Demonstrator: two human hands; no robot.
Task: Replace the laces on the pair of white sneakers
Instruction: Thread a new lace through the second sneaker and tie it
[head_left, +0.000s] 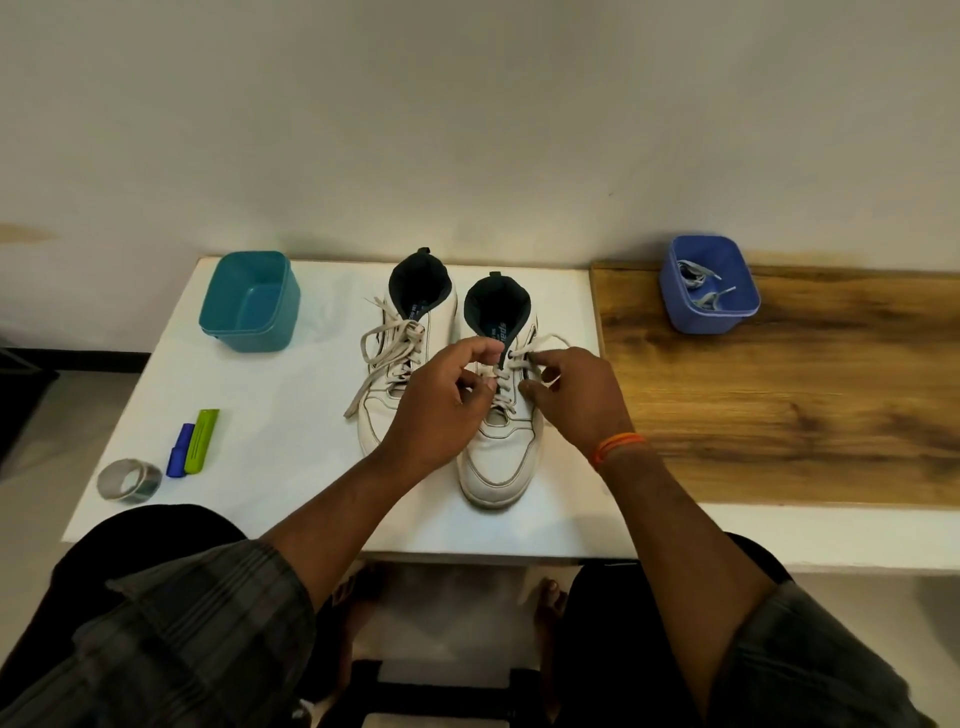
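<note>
Head view: two white sneakers stand side by side on the white table (291, 415), toes toward the person. The left hand (441, 395) and right hand (574, 395) both work at the right sneaker (498, 457), fingers curled, each pinching its lace (519, 364). The left sneaker (384, 410) sits laced, ends loose. Grey laces (701, 291) lie in the blue tub (709, 317).

Single head-worn view, steeply down and forward, close above the white table (291, 415).
</note>
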